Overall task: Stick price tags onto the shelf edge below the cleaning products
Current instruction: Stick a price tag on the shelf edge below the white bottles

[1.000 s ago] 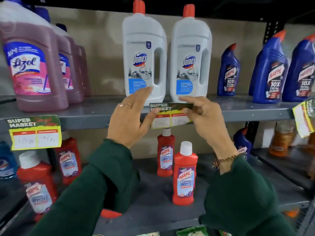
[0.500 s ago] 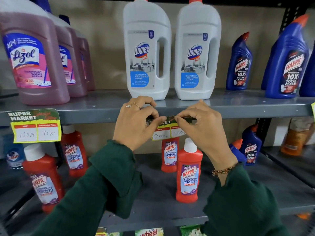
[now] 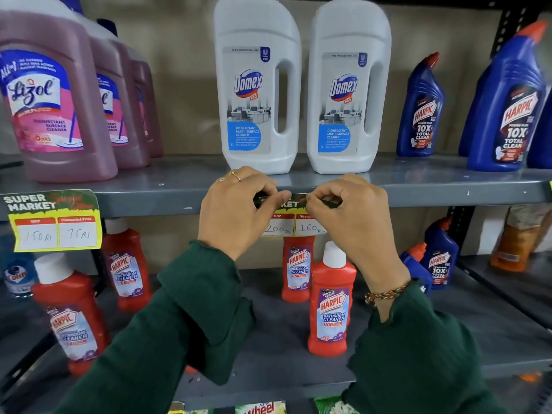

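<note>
Thumbs now closer; both curled hands (image 3: 239, 210) pinch tag (image 3: 294, 218).

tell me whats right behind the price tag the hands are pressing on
The grey shelf edge backs the price tag at its top; its lower half overhangs a red Harpic bottle. Both hands' grip covers its corners.
</note>
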